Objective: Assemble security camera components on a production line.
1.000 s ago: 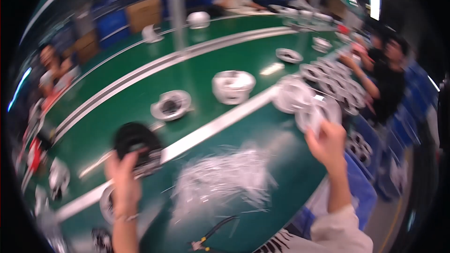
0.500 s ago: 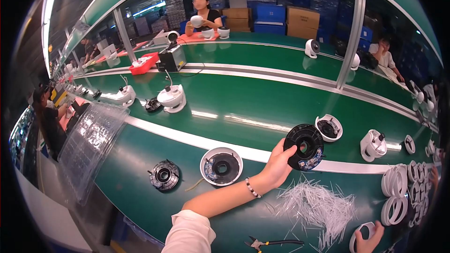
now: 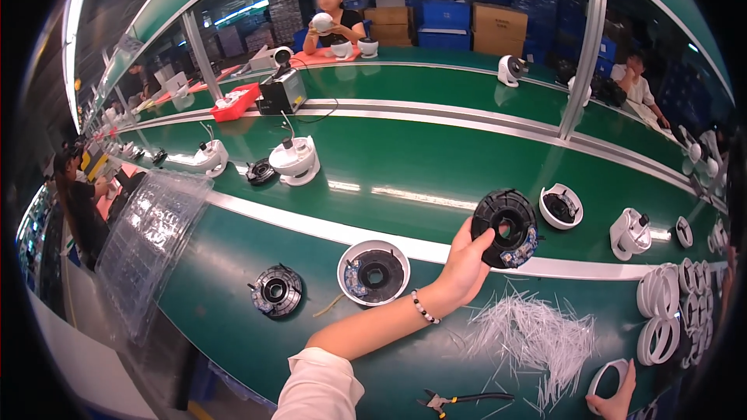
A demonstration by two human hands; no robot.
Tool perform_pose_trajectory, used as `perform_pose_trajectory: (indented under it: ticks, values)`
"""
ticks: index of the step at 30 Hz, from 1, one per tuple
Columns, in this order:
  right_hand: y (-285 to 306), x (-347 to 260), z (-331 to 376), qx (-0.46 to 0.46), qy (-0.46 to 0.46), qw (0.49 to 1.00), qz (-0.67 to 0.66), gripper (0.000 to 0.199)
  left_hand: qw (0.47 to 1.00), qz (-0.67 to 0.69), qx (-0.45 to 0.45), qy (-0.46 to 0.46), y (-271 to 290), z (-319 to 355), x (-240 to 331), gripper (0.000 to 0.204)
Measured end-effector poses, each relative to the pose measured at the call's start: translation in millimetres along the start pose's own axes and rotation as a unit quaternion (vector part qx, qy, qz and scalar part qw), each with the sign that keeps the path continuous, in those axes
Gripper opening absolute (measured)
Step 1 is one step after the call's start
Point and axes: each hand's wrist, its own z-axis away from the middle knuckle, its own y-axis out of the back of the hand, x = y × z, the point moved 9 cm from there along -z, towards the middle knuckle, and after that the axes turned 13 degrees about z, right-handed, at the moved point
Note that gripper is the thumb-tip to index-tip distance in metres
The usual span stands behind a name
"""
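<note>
My left hand (image 3: 465, 266) grips a round black plastic part (image 3: 490, 210) with a hole in its middle and a blue circuit board (image 3: 523, 250) along its lower edge. It is held up over the bench's white edge strip, thumb on its face. Low at the right, my right hand (image 3: 620, 398) is closed on a white plastic ring (image 3: 605, 377), partly cut off by the dark rim. A similar black part (image 3: 277, 291) lies on the green bench at the left. Beside it sits a white round housing (image 3: 348, 249) with a black part inside and a thin yellowish wire.
A pile of thin clear strips (image 3: 537, 342) lies between my hands, with cutting pliers (image 3: 467, 399) nearer me. White rings (image 3: 657, 341) are stacked at right. Camera-like white units (image 3: 296, 159) stand along the conveyor (image 3: 405, 159). Clear plastic trays (image 3: 152, 237) lean at left. A person (image 3: 333, 19) works opposite.
The black part in my left hand has risen slightly and tilted. My right hand has turned on the white ring. The white units on the conveyor have shifted a little to the right.
</note>
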Motion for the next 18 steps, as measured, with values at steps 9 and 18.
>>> perform_pose_trajectory:
  ticks: [9,18]
  values:
    - [18,-154,-86,-0.015,0.004,0.796,-0.605,0.1,0.994,-0.086,-0.057,-0.035,-15,23,-8,0.046]
    - [-12,-257,-111,-0.08,0.057,0.73,-0.677,0.096,0.952,-0.18,-0.144,0.2,-14,44,-68,0.078]
